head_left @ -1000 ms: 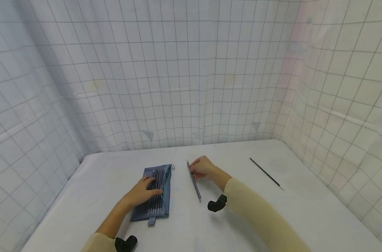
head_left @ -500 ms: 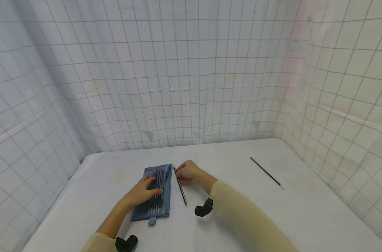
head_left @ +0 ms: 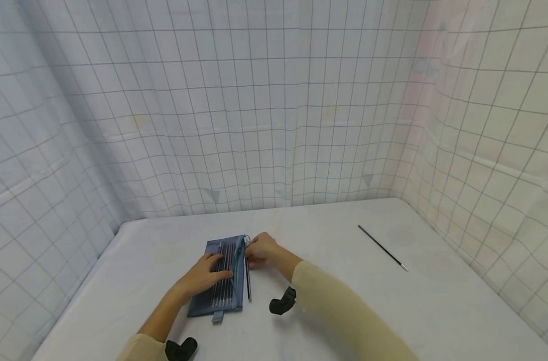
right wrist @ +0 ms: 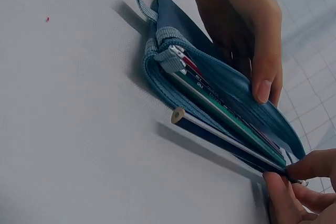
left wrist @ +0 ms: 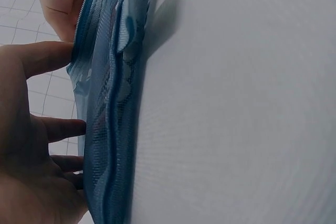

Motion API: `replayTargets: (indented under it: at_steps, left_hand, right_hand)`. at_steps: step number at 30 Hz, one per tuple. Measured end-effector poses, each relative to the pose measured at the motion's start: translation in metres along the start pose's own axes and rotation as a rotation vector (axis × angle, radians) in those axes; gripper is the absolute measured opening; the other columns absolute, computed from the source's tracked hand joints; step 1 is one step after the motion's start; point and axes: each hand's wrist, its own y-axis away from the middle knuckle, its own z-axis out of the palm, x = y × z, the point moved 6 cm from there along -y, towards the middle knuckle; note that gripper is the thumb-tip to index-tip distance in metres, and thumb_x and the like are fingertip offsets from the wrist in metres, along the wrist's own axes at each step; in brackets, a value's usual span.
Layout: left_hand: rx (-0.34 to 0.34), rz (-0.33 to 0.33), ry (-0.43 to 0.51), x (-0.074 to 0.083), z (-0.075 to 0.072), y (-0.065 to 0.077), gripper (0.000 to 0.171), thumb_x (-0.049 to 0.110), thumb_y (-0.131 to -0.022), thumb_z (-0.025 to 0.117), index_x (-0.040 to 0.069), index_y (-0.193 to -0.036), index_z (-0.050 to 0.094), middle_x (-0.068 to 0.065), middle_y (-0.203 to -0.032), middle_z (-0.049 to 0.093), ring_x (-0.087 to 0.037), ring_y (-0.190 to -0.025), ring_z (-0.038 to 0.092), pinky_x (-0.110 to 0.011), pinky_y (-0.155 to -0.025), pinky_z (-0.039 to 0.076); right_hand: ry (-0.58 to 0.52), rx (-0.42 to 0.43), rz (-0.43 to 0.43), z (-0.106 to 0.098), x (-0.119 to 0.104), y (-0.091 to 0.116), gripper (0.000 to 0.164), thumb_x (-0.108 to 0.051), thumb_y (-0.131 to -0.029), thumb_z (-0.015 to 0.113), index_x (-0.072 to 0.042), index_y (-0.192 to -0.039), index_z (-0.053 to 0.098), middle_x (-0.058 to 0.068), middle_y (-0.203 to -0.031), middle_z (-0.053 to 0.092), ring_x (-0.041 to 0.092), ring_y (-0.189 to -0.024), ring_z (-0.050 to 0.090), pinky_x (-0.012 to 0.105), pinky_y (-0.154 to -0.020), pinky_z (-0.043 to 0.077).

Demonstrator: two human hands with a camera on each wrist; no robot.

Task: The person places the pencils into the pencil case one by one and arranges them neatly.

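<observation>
A blue zippered pencil case with a mesh front lies on the white table, its zip side toward the right. Spread across it, my left hand rests with fairly straight fingers, the thumb by the unzipped opening. Several pencils show inside through that opening in the right wrist view. My right hand pinches a dark pencil with a pale stripe near its far end. This pencil runs along the open side of the case, just outside it, its blunt flat end toward me.
Another dark pencil with a pale end lies slantwise on the right of the table. White gridded curtains hang behind and on both sides. Black devices sit at both wrists.
My right hand has moved left, bringing the pencil from the middle of the table to the open side of the case and turning it nearly parallel. My left hand stays on the case.
</observation>
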Motion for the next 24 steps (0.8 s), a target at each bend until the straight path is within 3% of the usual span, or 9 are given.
replayTargets:
  at_steps: [7,14,19,22,24]
  left_hand:
    - [0.002,0.008,0.003,0.001,0.000,0.000,0.085,0.046,-0.095,0.068,-0.008,-0.154,0.038,-0.037,-0.161,0.022,-0.058,-0.146,0.021,-0.073,-0.111,0.024]
    - [0.007,0.001,0.003,0.004,-0.001,0.001,0.086,0.046,-0.095,0.069,-0.008,-0.154,0.038,-0.036,-0.161,0.022,-0.058,-0.146,0.022,-0.072,-0.112,0.025]
    - [0.000,-0.016,0.017,0.002,-0.001,0.001,0.088,0.048,-0.095,0.068,-0.007,-0.155,0.037,-0.035,-0.162,0.020,-0.058,-0.147,0.020,-0.072,-0.112,0.024]
    - [-0.006,-0.023,0.021,0.001,-0.001,0.000,0.090,0.052,-0.094,0.068,-0.006,-0.156,0.037,-0.035,-0.163,0.019,-0.058,-0.147,0.019,-0.072,-0.112,0.024]
    - [-0.011,-0.028,0.030,0.000,-0.001,0.000,0.092,0.054,-0.094,0.067,-0.006,-0.156,0.036,-0.035,-0.163,0.017,-0.058,-0.147,0.018,-0.073,-0.112,0.023]
  right_hand:
    - [0.011,0.038,-0.008,0.010,-0.002,0.001,0.013,0.005,-0.091,0.073,-0.001,-0.096,0.063,0.012,-0.082,0.070,0.019,-0.065,0.069,0.028,-0.058,0.059]
    - [0.123,0.086,-0.074,0.016,0.000,-0.006,0.014,0.007,-0.084,0.077,-0.002,-0.088,0.066,0.009,-0.082,0.064,0.019,-0.061,0.068,0.027,-0.054,0.058]
    - [0.143,0.082,-0.070,0.021,-0.005,0.000,0.010,0.005,-0.084,0.079,-0.001,-0.085,0.071,0.009,-0.077,0.066,0.017,-0.058,0.068,0.026,-0.053,0.058]
    - [0.057,0.043,-0.047,0.024,-0.007,0.003,0.006,0.006,-0.086,0.076,0.002,-0.090,0.073,0.010,-0.080,0.067,0.016,-0.057,0.066,0.026,-0.054,0.057]
    - [-0.044,-0.006,-0.023,0.027,-0.006,0.004,0.013,0.010,-0.088,0.071,0.006,-0.101,0.073,0.012,-0.083,0.068,0.017,-0.059,0.066,0.027,-0.056,0.058]
